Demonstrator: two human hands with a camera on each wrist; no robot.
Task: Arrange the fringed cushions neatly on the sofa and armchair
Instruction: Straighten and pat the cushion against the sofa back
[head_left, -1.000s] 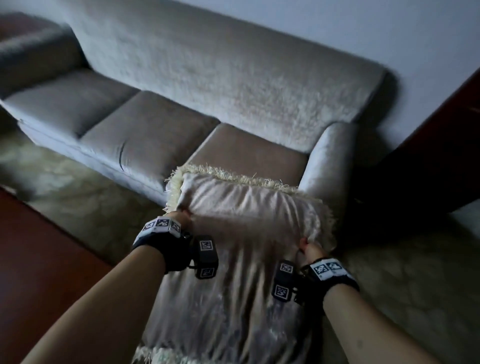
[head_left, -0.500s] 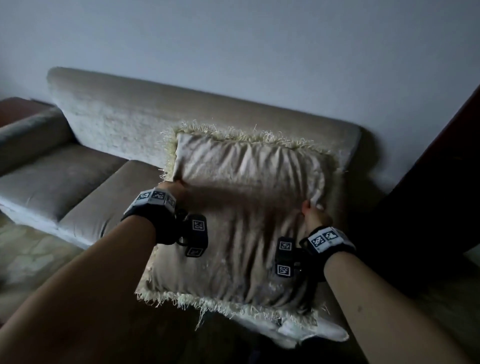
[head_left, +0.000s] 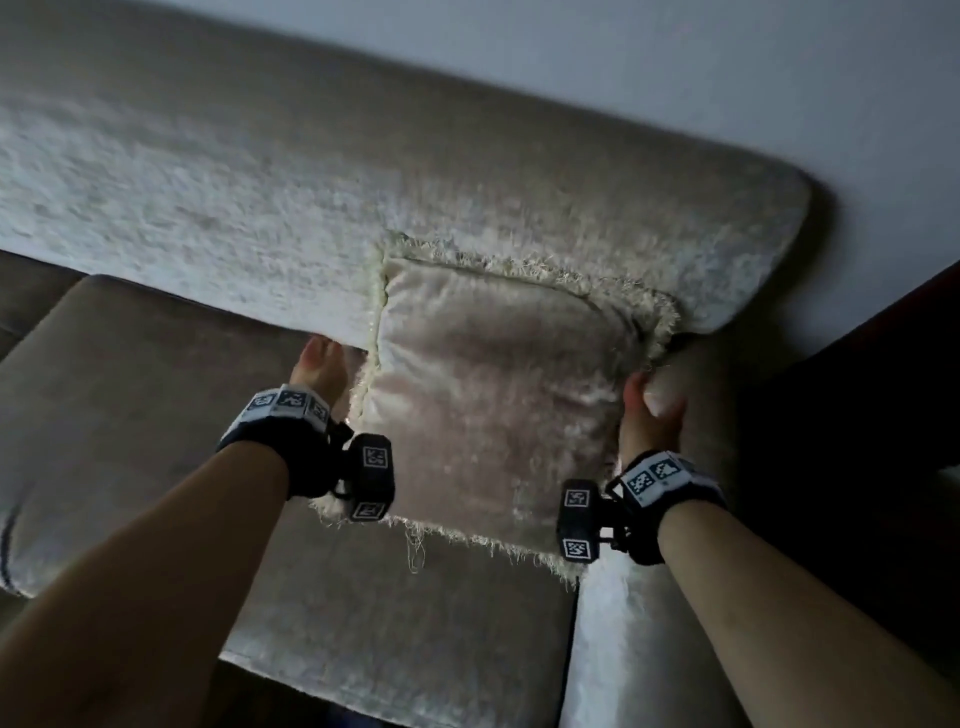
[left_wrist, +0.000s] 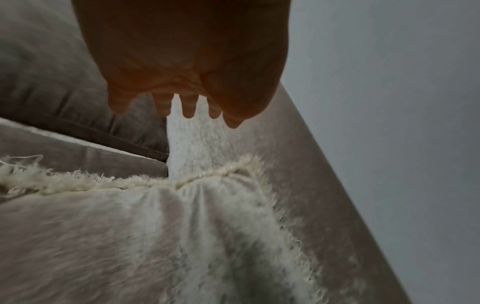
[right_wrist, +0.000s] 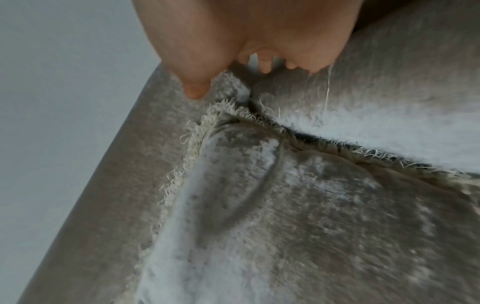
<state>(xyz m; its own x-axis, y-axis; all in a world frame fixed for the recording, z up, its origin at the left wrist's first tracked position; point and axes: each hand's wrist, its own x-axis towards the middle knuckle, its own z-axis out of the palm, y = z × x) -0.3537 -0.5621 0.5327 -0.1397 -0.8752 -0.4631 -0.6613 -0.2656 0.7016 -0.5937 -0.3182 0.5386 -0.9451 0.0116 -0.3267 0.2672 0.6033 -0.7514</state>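
Observation:
A beige fringed cushion (head_left: 493, 384) leans on the sofa backrest (head_left: 260, 182) at the right end of the seat (head_left: 156, 395), beside the armrest (head_left: 639, 649). My left hand (head_left: 322, 364) lies with straight fingers along the cushion's left fringe. At its right edge, my right hand (head_left: 649, 410) sits between cushion and armrest, fingers extended. In the left wrist view the left hand (left_wrist: 182, 107) hovers over the cushion (left_wrist: 155, 236) without holding it. The right wrist view likewise shows the right hand (right_wrist: 259, 53) spread above the cushion's corner (right_wrist: 298, 205).
The sofa seat stretches away to the left of the cushion. A dark wooden piece of furniture (head_left: 857, 415) stands right of the armrest. A pale wall (head_left: 675, 78) runs behind the backrest.
The cushion, held up in both hands in front of the sofa, now rests against the backrest at the right end. Both hands have let go and lie at its sides.

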